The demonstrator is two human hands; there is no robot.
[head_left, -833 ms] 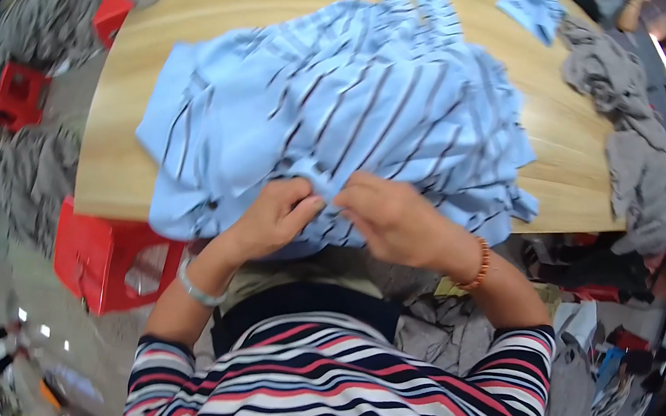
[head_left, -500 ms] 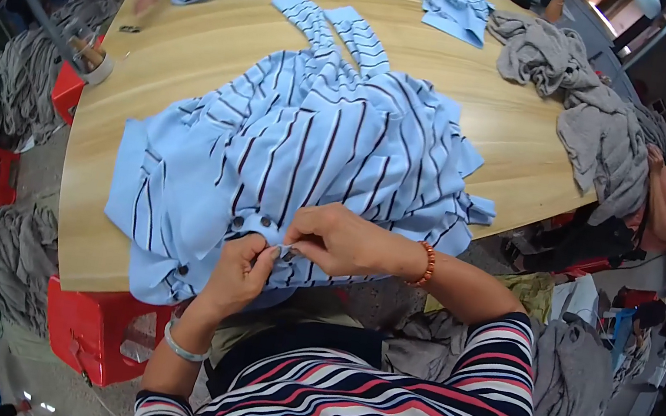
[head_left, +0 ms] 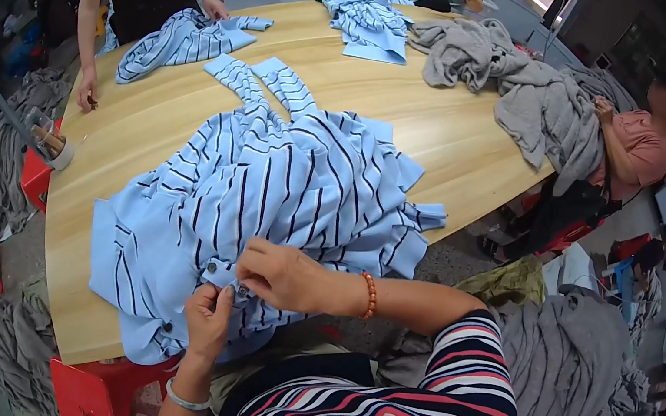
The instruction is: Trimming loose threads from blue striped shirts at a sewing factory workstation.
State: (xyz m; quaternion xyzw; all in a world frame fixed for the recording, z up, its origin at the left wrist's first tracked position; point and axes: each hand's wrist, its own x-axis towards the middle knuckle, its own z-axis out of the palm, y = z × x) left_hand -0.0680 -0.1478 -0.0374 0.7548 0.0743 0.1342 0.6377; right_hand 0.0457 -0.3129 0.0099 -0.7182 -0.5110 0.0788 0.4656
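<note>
A light blue knitted garment with dark stripes (head_left: 309, 195) lies in a heap at the table's near side, its two sleeves stretched away from me. Dark round buttons (head_left: 211, 268) sit along its plain blue band. My left hand (head_left: 207, 319) pinches the edge of that band between thumb and fingers. Just above and to the right, my right hand (head_left: 273, 276) is closed, its fingertips bent together over the band beside a button. Whatever those fingertips hold is too small or hidden to make out.
Grey knitted garments (head_left: 543, 111) cover the far right of the wooden table (head_left: 419, 117). A cup with sticks (head_left: 52, 148) stands at its left edge. Across it, co-workers sit or stand near other striped garments (head_left: 179, 46). A red stool (head_left: 95, 393) is below the near edge.
The view has tilted up, showing more of the co-workers. My right fingertips have lifted slightly from my left thumb. A co-worker's hand at far left now covers a small dark thing on the table.
</note>
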